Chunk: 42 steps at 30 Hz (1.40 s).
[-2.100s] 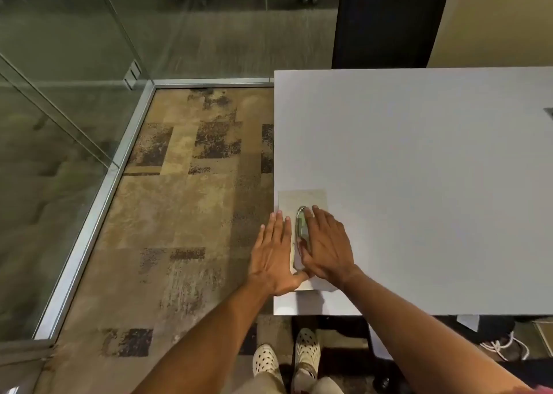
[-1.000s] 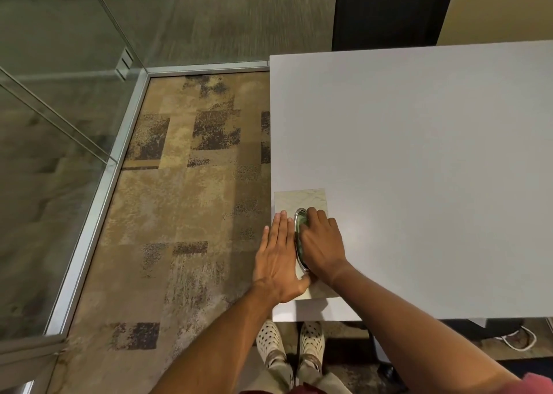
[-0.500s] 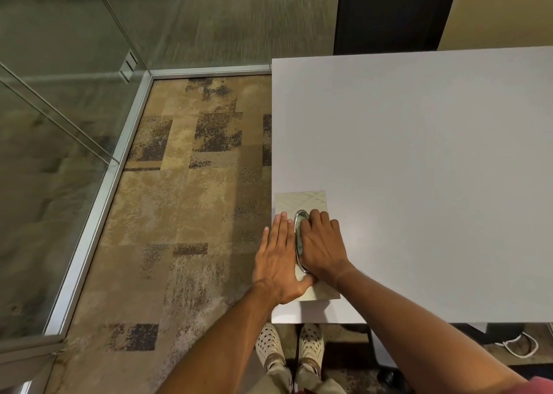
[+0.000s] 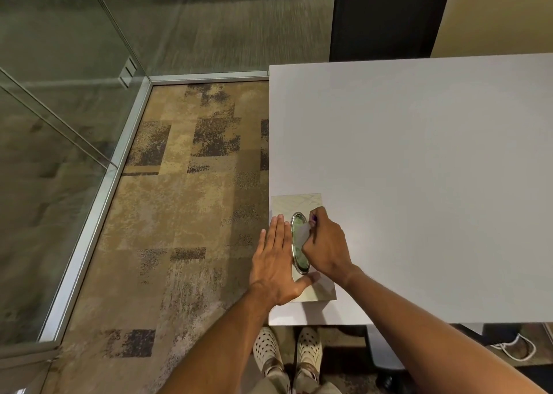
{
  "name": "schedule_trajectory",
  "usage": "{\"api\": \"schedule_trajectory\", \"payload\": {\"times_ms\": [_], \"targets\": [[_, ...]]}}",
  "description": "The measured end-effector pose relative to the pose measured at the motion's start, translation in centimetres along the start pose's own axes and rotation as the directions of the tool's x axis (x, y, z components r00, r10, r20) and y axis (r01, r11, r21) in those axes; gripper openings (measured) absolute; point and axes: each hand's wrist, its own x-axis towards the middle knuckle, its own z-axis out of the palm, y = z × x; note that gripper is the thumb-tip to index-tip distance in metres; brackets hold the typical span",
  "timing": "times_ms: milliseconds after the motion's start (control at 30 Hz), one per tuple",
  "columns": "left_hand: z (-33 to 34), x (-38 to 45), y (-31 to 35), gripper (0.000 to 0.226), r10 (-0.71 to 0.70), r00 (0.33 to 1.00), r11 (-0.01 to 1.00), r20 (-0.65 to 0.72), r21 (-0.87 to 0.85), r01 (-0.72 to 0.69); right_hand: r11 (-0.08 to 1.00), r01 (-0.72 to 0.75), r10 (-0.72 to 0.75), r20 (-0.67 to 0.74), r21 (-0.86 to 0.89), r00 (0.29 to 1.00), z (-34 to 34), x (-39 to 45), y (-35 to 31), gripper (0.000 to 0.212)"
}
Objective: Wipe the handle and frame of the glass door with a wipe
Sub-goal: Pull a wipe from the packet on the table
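I see a big white table (image 4: 419, 184) on my right. Under its near edge are two cream shoes with holes (image 4: 287, 348), and a white cord (image 4: 514, 348) lies on the floor at the far right. The carpet (image 4: 185, 214) is tan with dark patches, and a tall black panel (image 4: 386, 16) stands behind the table, beside a tan wall (image 4: 502, 10).

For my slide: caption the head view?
Right hand pulls a wipe from the box; left hand steadies it.
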Motion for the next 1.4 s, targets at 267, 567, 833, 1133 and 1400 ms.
{"api": "schedule_trajectory", "payload": {"times_ms": [267, 567, 833, 1133, 1400], "targets": [[0.2, 0.0, -0.1, 0.127, -0.002, 1.000, 1.000, -0.020, -0.022, 0.001, 0.984, -0.056, 0.081, -0.146, 0.167, 0.986, -0.6, 1.1, -0.1, 0.017], [0.3, 0.0, -0.1, 0.126, 0.006, 1.000, 1.000, -0.027, 0.008, -0.005, 0.737, -0.326, 0.394, 0.016, 0.591, 0.919, -1.4, 2.9, 0.0, 0.014], [0.1, -0.1, -0.1, 0.121, 0.015, 0.999, 1.000, -0.039, -0.010, -0.016, 0.186, -0.542, 0.428, 0.429, 0.820, 0.796, -2.0, 3.1, -1.0, 0.049], [-0.2, -0.2, 0.0, 0.120, 0.020, 0.998, 0.999, -0.061, -0.030, -0.022, 0.390, -0.450, 0.312, 0.345, 0.803, 0.885, -1.4, 3.3, -0.5, 0.040], [-1.5, -0.2, -1.5, 0.121, -0.090, 0.991, 0.996, -0.094, -0.028, 0.088, 0.704, -0.296, 0.229, 0.189, 0.646, 0.955, -1.1, 3.9, -0.6, 0.023]]}}
